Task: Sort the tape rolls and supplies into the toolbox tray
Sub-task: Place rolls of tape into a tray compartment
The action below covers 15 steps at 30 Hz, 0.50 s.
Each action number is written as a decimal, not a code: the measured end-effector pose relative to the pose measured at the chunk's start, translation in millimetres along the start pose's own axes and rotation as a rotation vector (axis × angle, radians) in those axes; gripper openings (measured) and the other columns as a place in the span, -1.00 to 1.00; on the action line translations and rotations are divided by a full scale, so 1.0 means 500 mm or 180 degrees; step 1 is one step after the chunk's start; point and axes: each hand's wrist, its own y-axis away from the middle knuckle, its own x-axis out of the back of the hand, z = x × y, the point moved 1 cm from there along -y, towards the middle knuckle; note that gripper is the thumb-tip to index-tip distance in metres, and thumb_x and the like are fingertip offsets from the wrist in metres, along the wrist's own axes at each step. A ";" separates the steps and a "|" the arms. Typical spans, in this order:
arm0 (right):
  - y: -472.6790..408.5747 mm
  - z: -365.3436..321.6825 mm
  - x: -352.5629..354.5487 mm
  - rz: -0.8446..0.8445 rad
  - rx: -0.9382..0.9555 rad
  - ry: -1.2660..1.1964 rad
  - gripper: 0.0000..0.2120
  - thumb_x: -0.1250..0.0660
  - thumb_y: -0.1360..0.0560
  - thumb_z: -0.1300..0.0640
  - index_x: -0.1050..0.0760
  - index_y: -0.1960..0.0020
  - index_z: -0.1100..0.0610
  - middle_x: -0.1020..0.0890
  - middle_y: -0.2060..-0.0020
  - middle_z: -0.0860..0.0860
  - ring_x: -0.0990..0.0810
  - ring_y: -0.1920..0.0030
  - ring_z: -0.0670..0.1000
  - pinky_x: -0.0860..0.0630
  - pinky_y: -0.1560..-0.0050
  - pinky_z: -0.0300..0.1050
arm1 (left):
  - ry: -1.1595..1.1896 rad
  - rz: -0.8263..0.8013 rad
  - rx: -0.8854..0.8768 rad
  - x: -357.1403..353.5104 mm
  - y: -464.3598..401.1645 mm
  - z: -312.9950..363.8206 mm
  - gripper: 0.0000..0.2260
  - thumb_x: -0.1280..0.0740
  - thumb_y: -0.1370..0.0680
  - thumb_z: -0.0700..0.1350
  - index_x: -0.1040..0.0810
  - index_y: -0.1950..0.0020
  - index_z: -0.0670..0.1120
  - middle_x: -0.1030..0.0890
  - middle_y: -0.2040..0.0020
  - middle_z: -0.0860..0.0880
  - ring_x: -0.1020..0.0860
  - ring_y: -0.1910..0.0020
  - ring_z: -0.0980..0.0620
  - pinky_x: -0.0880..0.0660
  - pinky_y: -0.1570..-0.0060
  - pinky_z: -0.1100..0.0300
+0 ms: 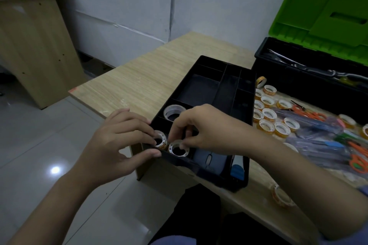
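Currently, my left hand (121,139) pinches a small tape roll (160,141) at the near corner of the toolbox tray (251,93), fingers over its rim and thumb against the tray's front wall. Just to its right, my right hand (207,129) holds a second small tape roll (177,149) by fingertips curled over its upper edge. Both rolls sit inside the same near compartment, side by side and almost touching.

To do this step well, I judge that each roll should be seated flat on the compartment floor, core hole upward, and pressed against its neighbour so further rolls fit in line. The fingers should be let go only once the roll rests level; the left roll appears slightly tilted and may need levelling.

Both rolls are narrow, with white printed cores and amber-tinted tape; the surface looks smooth and likely slips under a loose pinch.

Just beyond my right fingers, a larger white roll (174,112) lies flat in the next compartment. Past it, the far compartments hold nothing that I can see.

Well to the right of my grip, the loose tape rolls (268,113) wait on the table (139,77), with orange-handled scissors (310,114) beside them. Farthest off stands the open toolbox (298,77) with its green lid (322,6).
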 end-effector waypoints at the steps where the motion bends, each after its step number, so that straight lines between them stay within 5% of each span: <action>1: -0.002 -0.002 -0.001 0.0029 0.0038 0.0058 -0.88 -0.42 -0.44 0.20 -0.62 0.04 0.05 -0.54 0.30 -0.22 -0.51 0.25 -0.33 -0.43 0.24 -0.49 | 0.0000 -0.0013 0.0013 0.000 0.001 0.001 -0.82 -0.45 -0.42 0.05 -0.68 0.24 -0.06 -0.67 0.13 0.10 -0.60 -0.01 0.08 -0.43 -0.12 -0.12; 8: 0.016 -0.010 0.015 0.0335 0.0286 0.0704 -0.89 -0.36 -0.48 0.12 -0.61 0.02 0.09 -0.53 0.18 -0.12 -0.47 0.25 -0.21 -0.42 0.13 -0.38 | 0.0067 -0.0118 0.0117 0.007 0.000 0.002 -0.81 -0.43 -0.42 0.05 -0.67 0.23 -0.06 -0.67 0.09 0.07 -0.59 -0.03 0.07 -0.44 -0.09 -0.09; 12: 0.120 0.015 0.081 0.0821 -0.0033 0.0694 -0.84 -0.28 -0.44 -0.02 -0.57 0.16 0.04 -0.56 0.23 -0.12 -0.52 0.18 -0.16 -0.45 0.11 -0.29 | 0.0136 0.0001 0.0235 0.015 -0.013 0.025 -0.78 -0.39 -0.43 0.06 -0.67 0.18 -0.08 -0.65 0.02 0.02 -0.58 -0.02 0.08 -0.38 -0.19 -0.08; 15: 0.225 0.056 0.092 0.0466 -0.0534 0.0596 -0.80 -0.26 -0.35 -0.17 -0.53 0.14 -0.08 -0.56 0.24 -0.19 -0.52 0.07 -0.18 -0.44 0.09 -0.32 | 0.0310 0.0162 0.0084 0.003 -0.048 0.066 -0.78 -0.34 -0.47 -0.02 -0.67 0.14 -0.15 -0.64 0.04 -0.03 -0.58 0.03 0.03 -0.40 -0.11 -0.03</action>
